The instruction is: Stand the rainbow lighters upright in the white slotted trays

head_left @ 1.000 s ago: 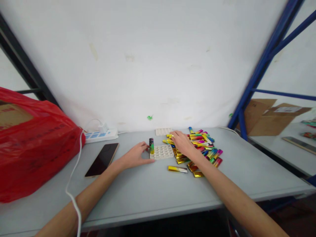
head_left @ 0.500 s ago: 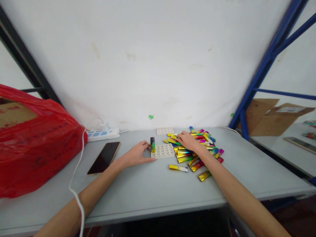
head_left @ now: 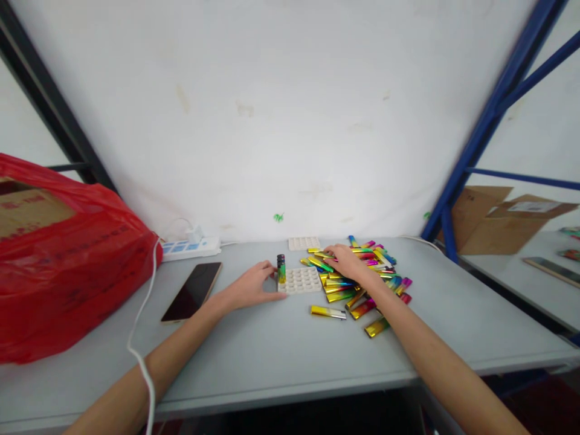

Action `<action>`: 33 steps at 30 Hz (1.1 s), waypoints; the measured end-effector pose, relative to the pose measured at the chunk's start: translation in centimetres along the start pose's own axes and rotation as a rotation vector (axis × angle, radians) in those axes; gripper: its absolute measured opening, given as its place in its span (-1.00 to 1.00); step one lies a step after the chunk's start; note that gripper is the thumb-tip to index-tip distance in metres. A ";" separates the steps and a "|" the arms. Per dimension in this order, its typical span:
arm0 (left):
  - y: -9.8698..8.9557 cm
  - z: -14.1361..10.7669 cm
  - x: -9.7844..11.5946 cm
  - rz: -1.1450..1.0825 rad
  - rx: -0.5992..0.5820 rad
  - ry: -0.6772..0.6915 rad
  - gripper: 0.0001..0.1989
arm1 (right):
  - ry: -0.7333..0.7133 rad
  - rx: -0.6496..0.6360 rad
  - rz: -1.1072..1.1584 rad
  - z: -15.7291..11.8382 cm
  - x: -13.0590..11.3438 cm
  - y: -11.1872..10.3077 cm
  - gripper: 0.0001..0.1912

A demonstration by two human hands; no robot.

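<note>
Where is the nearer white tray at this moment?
In the head view, the nearer white tray lies on the table slightly right of centre, between the left hand and the heap of lighters, with upright lighters at its left end.

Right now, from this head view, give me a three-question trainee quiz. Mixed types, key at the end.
1. Multiple choice: What stands upright at the left end of the nearer white tray?
A) a phone
B) lighters
C) a power strip

2. True or false: The left hand is on the loose pile.

3. Count: How many white trays show on the table?

Key:
1. B.
2. False; the left hand is at the nearer tray's left end, while the right hand is at the pile of loose lighters.
3. Two: the nearer one and the far tray by the wall.
</note>
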State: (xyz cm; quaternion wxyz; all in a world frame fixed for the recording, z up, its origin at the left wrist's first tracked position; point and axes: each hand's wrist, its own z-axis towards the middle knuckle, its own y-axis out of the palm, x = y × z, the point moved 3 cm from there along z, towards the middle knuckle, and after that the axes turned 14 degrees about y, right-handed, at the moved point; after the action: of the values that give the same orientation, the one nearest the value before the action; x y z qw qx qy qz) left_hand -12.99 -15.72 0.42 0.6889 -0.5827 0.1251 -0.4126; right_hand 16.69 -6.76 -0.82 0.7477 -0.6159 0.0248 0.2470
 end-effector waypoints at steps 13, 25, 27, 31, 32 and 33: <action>0.0 -0.1 0.0 -0.005 0.021 -0.012 -0.42 | -0.005 0.178 0.262 -0.7 -1.9 -1.8 -0.67; 0.0 -0.1 0.1 -0.008 -0.020 -0.022 -0.43 | 0.160 -0.011 1.016 -1.1 -4.5 -0.8 -0.41; 0.0 -0.2 0.0 -0.011 -0.010 -0.016 -0.43 | 0.153 -0.103 1.123 -1.4 -5.3 -0.3 -0.40; 0.2 -0.2 -0.2 -0.009 0.002 -0.015 -0.43 | 0.135 -0.268 1.267 -2.1 -6.6 0.4 -0.41; 0.2 -0.2 -0.2 -0.007 0.001 -0.020 -0.43 | 0.139 -0.279 1.273 -2.2 -6.8 0.5 -0.41; 0.2 -0.2 -0.3 -0.004 -0.003 -0.024 -0.42 | 0.145 -0.276 1.257 -2.2 -6.9 0.6 -0.42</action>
State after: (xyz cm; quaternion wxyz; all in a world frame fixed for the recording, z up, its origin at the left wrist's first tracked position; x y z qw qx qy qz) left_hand -13.19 -15.68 0.07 0.6885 -0.5890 0.1163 -0.4068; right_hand 10.97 -11.14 0.51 0.3711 -0.5896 0.3991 0.5961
